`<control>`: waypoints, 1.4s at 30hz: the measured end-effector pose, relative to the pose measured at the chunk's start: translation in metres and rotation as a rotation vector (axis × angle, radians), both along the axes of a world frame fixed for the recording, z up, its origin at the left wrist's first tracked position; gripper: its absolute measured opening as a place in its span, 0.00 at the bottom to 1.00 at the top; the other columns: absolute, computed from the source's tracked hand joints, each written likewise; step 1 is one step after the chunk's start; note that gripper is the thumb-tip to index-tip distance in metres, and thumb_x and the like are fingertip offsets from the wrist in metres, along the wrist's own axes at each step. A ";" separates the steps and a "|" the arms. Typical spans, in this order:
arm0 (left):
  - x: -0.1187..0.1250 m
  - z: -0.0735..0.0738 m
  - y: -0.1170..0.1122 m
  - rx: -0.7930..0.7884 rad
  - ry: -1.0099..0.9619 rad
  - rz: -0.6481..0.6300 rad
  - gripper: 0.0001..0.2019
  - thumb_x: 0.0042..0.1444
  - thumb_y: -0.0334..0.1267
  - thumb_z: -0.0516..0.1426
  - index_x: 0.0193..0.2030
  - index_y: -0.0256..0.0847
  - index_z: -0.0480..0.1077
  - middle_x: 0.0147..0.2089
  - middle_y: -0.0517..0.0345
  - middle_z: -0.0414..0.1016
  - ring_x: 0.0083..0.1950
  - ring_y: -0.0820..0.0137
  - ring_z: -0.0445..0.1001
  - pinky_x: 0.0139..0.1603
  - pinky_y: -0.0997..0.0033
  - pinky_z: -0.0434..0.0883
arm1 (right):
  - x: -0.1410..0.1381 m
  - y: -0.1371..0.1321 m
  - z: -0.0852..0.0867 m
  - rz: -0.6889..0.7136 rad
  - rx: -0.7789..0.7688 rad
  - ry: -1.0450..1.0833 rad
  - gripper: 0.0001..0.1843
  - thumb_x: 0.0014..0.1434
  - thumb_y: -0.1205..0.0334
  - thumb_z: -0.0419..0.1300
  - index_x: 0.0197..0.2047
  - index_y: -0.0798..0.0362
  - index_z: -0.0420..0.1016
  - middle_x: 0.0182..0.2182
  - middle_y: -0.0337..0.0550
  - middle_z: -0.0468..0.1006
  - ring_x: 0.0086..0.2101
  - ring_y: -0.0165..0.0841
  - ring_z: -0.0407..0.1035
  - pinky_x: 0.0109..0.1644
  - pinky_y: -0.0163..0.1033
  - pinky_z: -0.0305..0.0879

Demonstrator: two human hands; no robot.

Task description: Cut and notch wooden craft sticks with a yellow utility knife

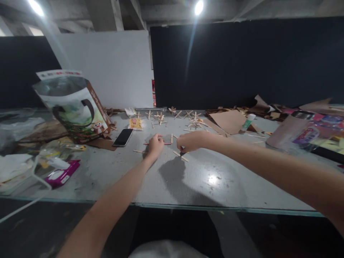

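My left hand (pixel 156 144) is low over the grey table with its fingers curled in. A thin red pencil-like stick (pixel 167 144) shows on both sides of it; whether the fingers grip it is hidden. My right hand (pixel 189 141) points down, its fingers pressed together just above a wooden craft stick (pixel 184 158). What lies between those fingertips I cannot make out. Another craft stick (pixel 172 138) stands out between the hands, and one more stick (pixel 138 151) lies left of my left wrist.
Several crossed craft sticks (pixel 160 118) lie at the back beside a yellow packet (pixel 135 124). A phone (pixel 123 137), a large printed bag (pixel 77 114) and a purple wipes pack (pixel 63 174) are leftward. Cardboard (pixel 228 121) and a glue stick (pixel 248 122) are rightward.
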State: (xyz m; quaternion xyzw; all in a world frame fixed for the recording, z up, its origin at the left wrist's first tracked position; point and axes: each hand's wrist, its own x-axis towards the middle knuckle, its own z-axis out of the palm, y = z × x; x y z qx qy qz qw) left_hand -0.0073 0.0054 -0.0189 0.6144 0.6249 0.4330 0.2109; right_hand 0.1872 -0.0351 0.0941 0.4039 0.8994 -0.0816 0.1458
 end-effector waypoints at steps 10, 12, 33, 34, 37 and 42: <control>-0.003 -0.001 0.000 0.092 -0.101 0.031 0.13 0.57 0.24 0.57 0.44 0.43 0.77 0.49 0.47 0.84 0.62 0.55 0.76 0.66 0.55 0.70 | 0.014 -0.011 -0.009 -0.051 0.157 0.289 0.17 0.69 0.67 0.57 0.53 0.48 0.87 0.42 0.47 0.88 0.37 0.37 0.79 0.39 0.36 0.65; -0.003 -0.002 0.001 0.109 -0.151 0.019 0.16 0.56 0.23 0.57 0.47 0.42 0.76 0.52 0.46 0.83 0.63 0.55 0.76 0.67 0.53 0.69 | 0.019 -0.015 -0.025 -0.082 0.197 0.367 0.22 0.72 0.66 0.53 0.61 0.50 0.82 0.46 0.49 0.88 0.38 0.38 0.80 0.41 0.37 0.68; 0.025 -0.016 -0.002 0.081 -0.444 -0.531 0.25 0.61 0.26 0.60 0.65 0.41 0.65 0.38 0.55 0.86 0.39 0.64 0.87 0.48 0.62 0.82 | 0.011 -0.022 -0.119 -0.241 0.424 1.070 0.21 0.68 0.65 0.53 0.63 0.54 0.72 0.41 0.53 0.87 0.36 0.39 0.81 0.41 0.38 0.71; 0.024 -0.015 -0.003 0.090 -0.430 -0.532 0.26 0.61 0.26 0.60 0.65 0.41 0.65 0.38 0.55 0.86 0.40 0.64 0.87 0.48 0.62 0.82 | 0.009 -0.023 -0.119 -0.239 0.429 1.071 0.20 0.68 0.65 0.53 0.61 0.54 0.72 0.41 0.53 0.86 0.36 0.39 0.80 0.41 0.37 0.70; 0.021 -0.014 -0.007 0.122 -0.382 -0.522 0.27 0.61 0.24 0.59 0.66 0.42 0.66 0.40 0.53 0.87 0.44 0.63 0.87 0.49 0.63 0.82 | 0.007 -0.025 -0.116 -0.244 0.442 1.074 0.18 0.71 0.61 0.51 0.59 0.54 0.75 0.38 0.53 0.86 0.33 0.38 0.79 0.39 0.36 0.68; 0.022 -0.016 -0.010 0.148 -0.320 -0.504 0.30 0.59 0.21 0.57 0.69 0.41 0.67 0.39 0.53 0.87 0.44 0.63 0.87 0.49 0.63 0.81 | 0.008 -0.021 -0.112 -0.281 0.468 1.068 0.16 0.72 0.58 0.52 0.52 0.54 0.78 0.29 0.48 0.83 0.25 0.36 0.75 0.32 0.34 0.63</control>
